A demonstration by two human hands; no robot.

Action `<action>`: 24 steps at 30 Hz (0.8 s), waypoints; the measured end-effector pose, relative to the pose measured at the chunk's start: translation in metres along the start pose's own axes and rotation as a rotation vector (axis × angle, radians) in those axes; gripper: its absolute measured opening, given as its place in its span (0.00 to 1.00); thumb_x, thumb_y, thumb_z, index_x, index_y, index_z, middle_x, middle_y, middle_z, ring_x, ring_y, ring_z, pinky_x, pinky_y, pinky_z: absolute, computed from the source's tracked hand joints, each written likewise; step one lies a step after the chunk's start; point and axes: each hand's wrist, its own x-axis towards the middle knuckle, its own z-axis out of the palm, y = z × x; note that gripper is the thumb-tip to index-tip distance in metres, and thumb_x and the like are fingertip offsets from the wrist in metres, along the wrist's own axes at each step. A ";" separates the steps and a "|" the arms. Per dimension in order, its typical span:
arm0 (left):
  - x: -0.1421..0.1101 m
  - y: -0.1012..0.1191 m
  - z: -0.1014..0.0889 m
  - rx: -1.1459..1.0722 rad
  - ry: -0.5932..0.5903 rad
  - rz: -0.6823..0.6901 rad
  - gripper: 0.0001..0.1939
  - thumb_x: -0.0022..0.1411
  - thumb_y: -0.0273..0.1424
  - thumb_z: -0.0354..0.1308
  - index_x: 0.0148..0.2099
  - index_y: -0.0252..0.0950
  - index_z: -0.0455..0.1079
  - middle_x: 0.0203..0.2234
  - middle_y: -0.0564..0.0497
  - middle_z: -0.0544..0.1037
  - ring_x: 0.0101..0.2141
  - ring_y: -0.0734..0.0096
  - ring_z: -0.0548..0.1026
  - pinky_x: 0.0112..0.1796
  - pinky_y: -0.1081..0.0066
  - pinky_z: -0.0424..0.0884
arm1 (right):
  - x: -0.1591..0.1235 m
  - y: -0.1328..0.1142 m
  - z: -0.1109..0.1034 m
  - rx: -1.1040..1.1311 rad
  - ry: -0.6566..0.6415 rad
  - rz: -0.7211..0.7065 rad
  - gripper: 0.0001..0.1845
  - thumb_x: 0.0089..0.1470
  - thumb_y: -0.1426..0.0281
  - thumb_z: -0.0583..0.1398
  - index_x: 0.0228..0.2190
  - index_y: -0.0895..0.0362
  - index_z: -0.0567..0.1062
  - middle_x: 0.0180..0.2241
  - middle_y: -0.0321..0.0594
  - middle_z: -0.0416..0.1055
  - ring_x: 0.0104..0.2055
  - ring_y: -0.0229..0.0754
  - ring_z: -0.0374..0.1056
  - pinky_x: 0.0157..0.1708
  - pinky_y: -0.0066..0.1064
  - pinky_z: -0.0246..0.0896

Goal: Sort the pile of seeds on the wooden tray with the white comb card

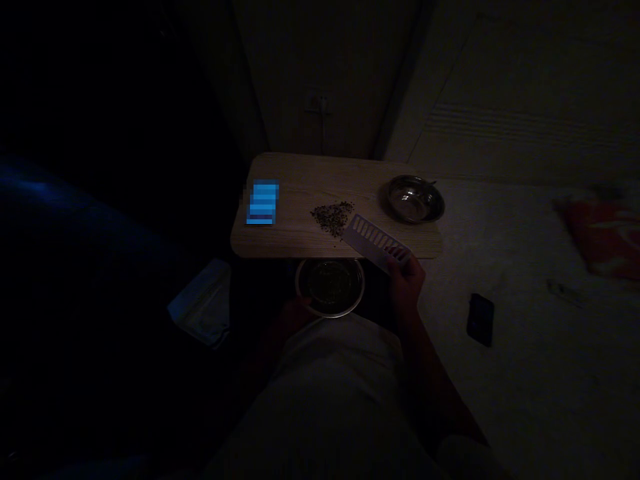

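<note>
My right hand (407, 280) is closed on one end of a flat, pale strip with a row of slots (367, 245). The strip's far end touches or nearly touches a loose pile of small dark grains (331, 219) on a low wooden table (300, 177). Below the table's near edge, my left hand (299, 310) grips the rim of a metal bowl (353, 287); its fingers are partly lost in the dark. Whatever lies inside that bowl is too dim to make out. A second metal bowl (416, 200) stands on the table's right side, with what looks like a utensil handle over its rim.
A blurred, blue-lit rectangle (263, 202) lies at the table's left end. To the right, a phone (481, 320) rests on a light cloth surface, with a red item (607, 233) beyond. A pale packet (203, 303) is at left. A plugged-in socket (319, 103) is on the wall behind.
</note>
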 end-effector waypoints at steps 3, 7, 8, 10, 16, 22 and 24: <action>-0.003 0.001 0.004 -0.075 -0.042 0.031 0.11 0.38 0.21 0.69 0.26 0.40 0.74 0.24 0.49 0.82 0.43 0.44 0.80 0.52 0.53 0.71 | 0.000 0.001 -0.001 0.001 -0.015 0.007 0.12 0.53 0.63 0.64 0.38 0.56 0.78 0.37 0.39 0.79 0.39 0.43 0.73 0.45 0.37 0.68; -0.009 0.005 0.007 -0.112 -0.114 -0.023 0.09 0.43 0.25 0.67 0.30 0.40 0.75 0.28 0.47 0.83 0.46 0.42 0.79 0.51 0.50 0.72 | -0.001 0.002 -0.001 0.003 -0.016 -0.002 0.13 0.52 0.63 0.64 0.39 0.56 0.78 0.37 0.39 0.80 0.40 0.43 0.74 0.45 0.37 0.69; -0.011 0.005 0.006 -0.112 -0.112 -0.021 0.10 0.44 0.25 0.67 0.32 0.40 0.75 0.29 0.47 0.83 0.48 0.41 0.78 0.52 0.50 0.71 | -0.001 0.002 -0.001 0.003 -0.019 -0.002 0.13 0.52 0.63 0.64 0.39 0.56 0.78 0.37 0.39 0.80 0.40 0.44 0.74 0.45 0.37 0.69; -0.011 0.005 0.003 -0.112 -0.100 0.010 0.12 0.44 0.24 0.66 0.34 0.41 0.75 0.31 0.47 0.83 0.51 0.42 0.76 0.53 0.51 0.70 | -0.001 0.001 0.000 0.003 -0.025 0.006 0.12 0.52 0.63 0.64 0.38 0.56 0.78 0.36 0.39 0.80 0.39 0.43 0.74 0.45 0.37 0.69; -0.002 0.001 0.001 -0.068 -0.079 -0.062 0.08 0.44 0.27 0.66 0.31 0.39 0.75 0.29 0.45 0.83 0.50 0.40 0.77 0.53 0.50 0.70 | -0.003 -0.005 -0.001 0.011 -0.036 0.009 0.11 0.52 0.64 0.64 0.37 0.56 0.79 0.36 0.39 0.80 0.39 0.43 0.74 0.43 0.35 0.69; -0.002 -0.003 0.001 -0.019 -0.001 -0.009 0.11 0.39 0.23 0.69 0.29 0.39 0.75 0.28 0.47 0.83 0.50 0.39 0.77 0.57 0.51 0.66 | -0.002 -0.003 -0.001 0.023 -0.047 0.000 0.10 0.53 0.65 0.65 0.36 0.56 0.79 0.34 0.38 0.80 0.37 0.42 0.74 0.41 0.34 0.68; -0.004 0.000 0.003 -0.052 -0.049 -0.036 0.11 0.41 0.24 0.69 0.30 0.39 0.75 0.29 0.45 0.83 0.50 0.39 0.77 0.56 0.50 0.67 | -0.002 -0.004 0.000 0.024 -0.048 0.011 0.10 0.52 0.64 0.65 0.36 0.56 0.79 0.34 0.38 0.79 0.37 0.42 0.73 0.41 0.34 0.68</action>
